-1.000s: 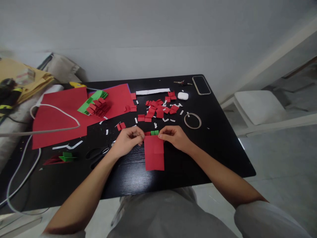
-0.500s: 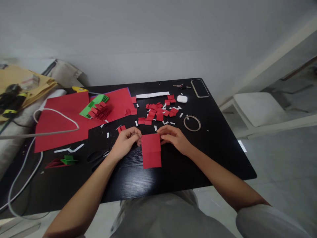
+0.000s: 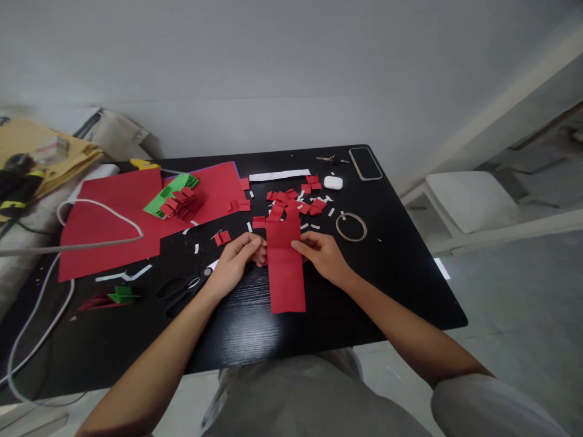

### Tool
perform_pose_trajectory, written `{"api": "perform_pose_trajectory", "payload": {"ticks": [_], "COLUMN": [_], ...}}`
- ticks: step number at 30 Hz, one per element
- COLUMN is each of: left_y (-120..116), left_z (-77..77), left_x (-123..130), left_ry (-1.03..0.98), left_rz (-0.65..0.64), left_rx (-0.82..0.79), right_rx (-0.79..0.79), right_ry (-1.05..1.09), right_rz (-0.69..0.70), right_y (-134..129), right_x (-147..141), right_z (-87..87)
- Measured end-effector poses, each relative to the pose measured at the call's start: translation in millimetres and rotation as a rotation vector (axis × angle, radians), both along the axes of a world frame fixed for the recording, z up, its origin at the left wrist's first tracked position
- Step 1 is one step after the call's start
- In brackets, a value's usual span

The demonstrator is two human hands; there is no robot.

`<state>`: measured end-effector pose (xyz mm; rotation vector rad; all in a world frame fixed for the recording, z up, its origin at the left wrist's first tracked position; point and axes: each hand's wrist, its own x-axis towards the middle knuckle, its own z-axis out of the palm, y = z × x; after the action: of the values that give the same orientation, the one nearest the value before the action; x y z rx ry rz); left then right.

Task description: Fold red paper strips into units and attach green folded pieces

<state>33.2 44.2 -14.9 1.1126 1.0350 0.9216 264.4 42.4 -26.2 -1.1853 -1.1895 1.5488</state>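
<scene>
Between my hands, above the black table, is a red paper strip (image 3: 286, 273) with crease lines across it. My left hand (image 3: 239, 258) pinches its left edge. On the opposite edge, my right hand (image 3: 323, 258) is closed, with the thumb on the paper's face and the other fingers partly behind it. Just beyond the strip lies a pile of small folded red paper pieces (image 3: 281, 199), partly covered by its far end. Black-handled scissors (image 3: 180, 291) lie beside my left forearm, which hides part of them.
Large red paper sheets (image 3: 109, 224) and a folded green paper piece (image 3: 170, 193) lie left, near a white cable (image 3: 104, 206). Toward the back right are a white earbud case (image 3: 333, 182), a phone (image 3: 365, 164), keys (image 3: 332, 160) and a roll of tape (image 3: 351, 227).
The red paper, folded shorter before, is now opened out into a longer strip reaching toward the pile. My hands have shifted slightly right, with my right thumb now on its face.
</scene>
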Motion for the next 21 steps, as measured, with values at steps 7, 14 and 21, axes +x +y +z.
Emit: {"api": "perform_pose_trajectory", "payload": {"ticks": [7,14,21], "left_y": [-9,-11,-8], "left_z": [-1.4,-0.8,3.7], "left_x": [10,11,7], "left_ry": [0.055,0.074,0.103], "left_rz": [-0.030,-0.089,0.012], "left_rx": [0.095,0.050,0.116], "right_rx": [-0.006,-0.044,-0.101], "right_ry": [0.008,0.070,0.138], "right_rz": [-0.039,-0.040,0.137], "right_y": [0,-1,-1], "right_x": [-2,-3,1], "right_z": [0.8,1.1,4.6]}}
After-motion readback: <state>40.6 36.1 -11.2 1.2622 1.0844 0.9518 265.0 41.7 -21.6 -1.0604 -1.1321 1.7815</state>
